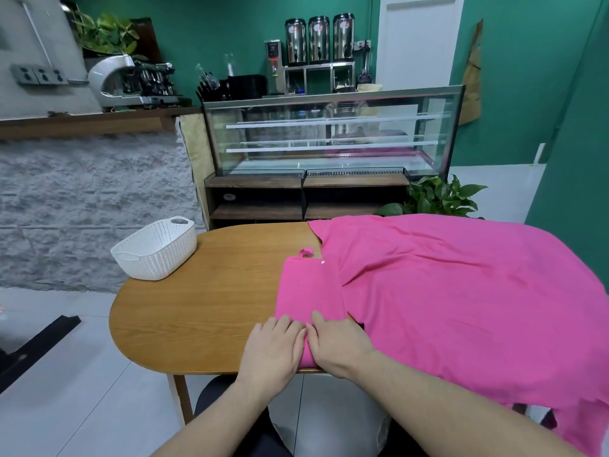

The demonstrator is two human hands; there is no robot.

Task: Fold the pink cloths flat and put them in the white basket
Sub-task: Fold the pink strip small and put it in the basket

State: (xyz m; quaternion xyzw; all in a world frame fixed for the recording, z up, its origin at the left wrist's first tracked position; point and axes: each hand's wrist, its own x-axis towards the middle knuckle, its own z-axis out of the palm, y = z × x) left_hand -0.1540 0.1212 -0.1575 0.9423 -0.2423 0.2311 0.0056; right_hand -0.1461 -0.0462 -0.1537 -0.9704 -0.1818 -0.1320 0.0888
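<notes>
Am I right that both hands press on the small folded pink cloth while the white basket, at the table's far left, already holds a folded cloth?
Not quite. The head view shows the white basket holding nothing. The rest stands: the left hand and right hand press on the small folded pink cloth, and the basket sits at the far left of the table.

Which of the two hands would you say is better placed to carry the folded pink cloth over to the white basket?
Probably the left hand. It rests on the folded pink cloth's left part, and the white basket stands far left on the table. The right hand would have to cross over.
</notes>
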